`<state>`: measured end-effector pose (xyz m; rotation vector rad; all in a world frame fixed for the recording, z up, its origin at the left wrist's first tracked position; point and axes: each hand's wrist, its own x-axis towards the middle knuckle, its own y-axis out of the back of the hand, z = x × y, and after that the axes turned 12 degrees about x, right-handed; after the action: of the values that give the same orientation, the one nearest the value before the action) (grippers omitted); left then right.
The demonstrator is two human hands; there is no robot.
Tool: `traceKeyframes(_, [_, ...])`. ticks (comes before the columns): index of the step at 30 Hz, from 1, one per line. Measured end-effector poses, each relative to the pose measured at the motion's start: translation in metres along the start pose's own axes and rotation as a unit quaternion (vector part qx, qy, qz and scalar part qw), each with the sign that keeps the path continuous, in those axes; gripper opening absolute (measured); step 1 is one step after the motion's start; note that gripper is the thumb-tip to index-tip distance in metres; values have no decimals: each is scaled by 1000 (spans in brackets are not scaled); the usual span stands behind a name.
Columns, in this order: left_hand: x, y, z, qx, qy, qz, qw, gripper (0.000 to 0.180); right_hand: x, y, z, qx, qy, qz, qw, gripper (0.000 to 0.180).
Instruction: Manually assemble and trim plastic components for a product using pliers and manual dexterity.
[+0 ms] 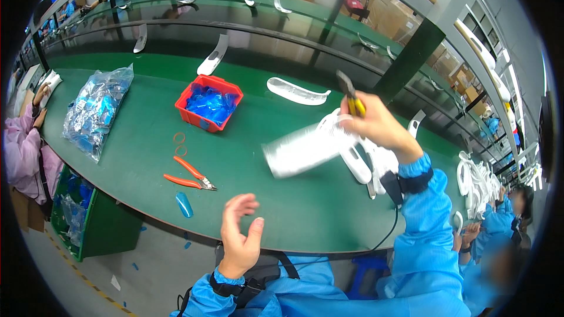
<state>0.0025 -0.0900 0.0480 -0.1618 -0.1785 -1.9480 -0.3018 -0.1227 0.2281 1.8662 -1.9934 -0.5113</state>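
My right hand (379,123) is wrapped round a pair of yellow-handled pliers (352,101), their dark jaws pointing up and away. A white plastic part (302,149), smeared by motion, reaches from beneath those fingers toward the left; whether they also grip it I cannot tell. Nothing is in my left hand (241,238), raised at the table's near edge with fingers apart and slightly curled. Several white curved parts (357,167) lie below my right wrist. Left of my hands are orange-handled cutters (191,175) and a small blue strip (184,204).
On the green table (282,211) stand a red bin (183,114) of blue film and a clear bag (98,108) of blue pieces. Orange rings (180,138) lie near the bin. A metal post (411,61) rises at right. Co-workers sit at both sides; a green crate (108,232) stands below left.
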Motion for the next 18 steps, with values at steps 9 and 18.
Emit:
traceKeyframes(9, [-34, -28, 9, -257, 146, -336, 894, 90, -76, -81, 34, 150, -11, -178, 973, 23])
traceKeyframes(18, [-90, -48, -15, -433, 297, -322, 788, 89, -102, -132, 82, 263, -83, 95, 957, 41])
